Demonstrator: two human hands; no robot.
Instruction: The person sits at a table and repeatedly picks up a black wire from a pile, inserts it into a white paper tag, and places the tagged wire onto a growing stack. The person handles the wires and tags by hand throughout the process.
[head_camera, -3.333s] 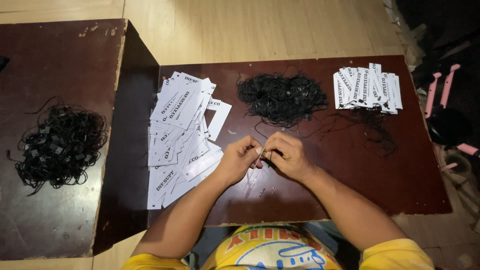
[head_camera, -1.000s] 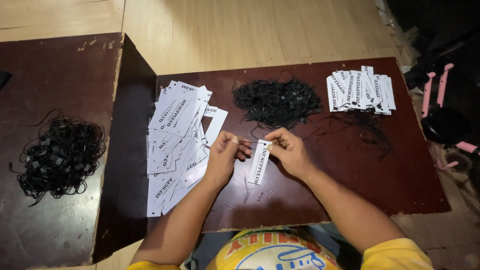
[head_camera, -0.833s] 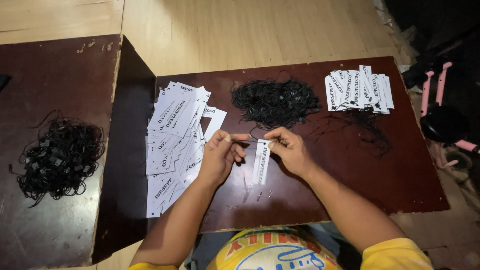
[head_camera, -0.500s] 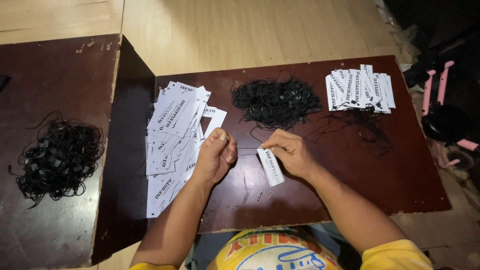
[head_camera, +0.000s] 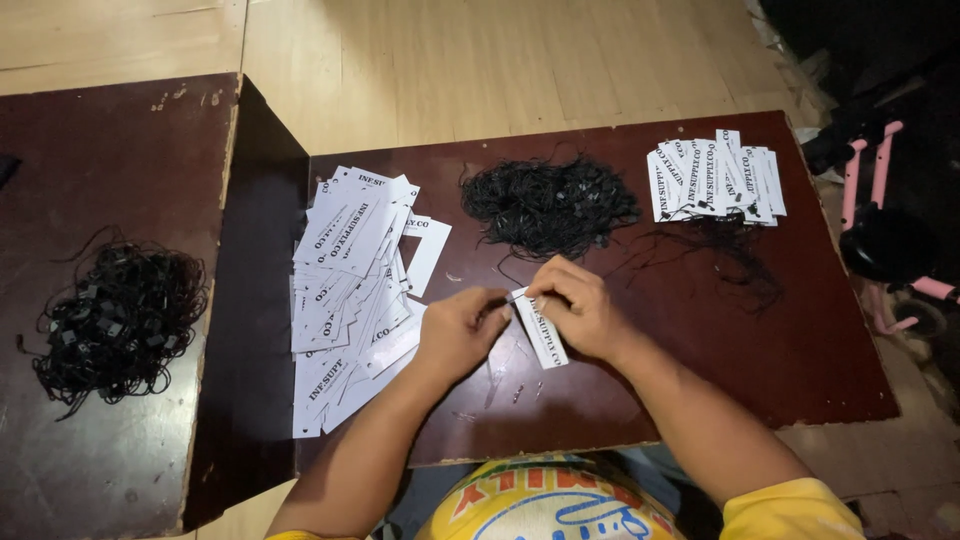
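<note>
Both hands meet over the desk (head_camera: 700, 360): the right hand (head_camera: 585, 315) pinches a white tag (head_camera: 541, 332) steady, and the left hand (head_camera: 460, 335) pinches its top end.

A tag (head_camera: 541, 332) sits between the fingers (head_camera: 560, 290), loose tags (head_camera: 350, 290) left of them, strings (head_camera: 548, 205) beyond, stacked tags (head_camera: 715, 180) far right.

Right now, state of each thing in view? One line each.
left hand: closed, fingertips at the top end of the tag
right hand: pinching the tag
tag: held off the table, tilted
loose tags: fanned, overlapping pile
strung tags: in a row, cords trailing
cord pile: tangled, on the brown table
second cord pile: tangled, on the left table
</note>
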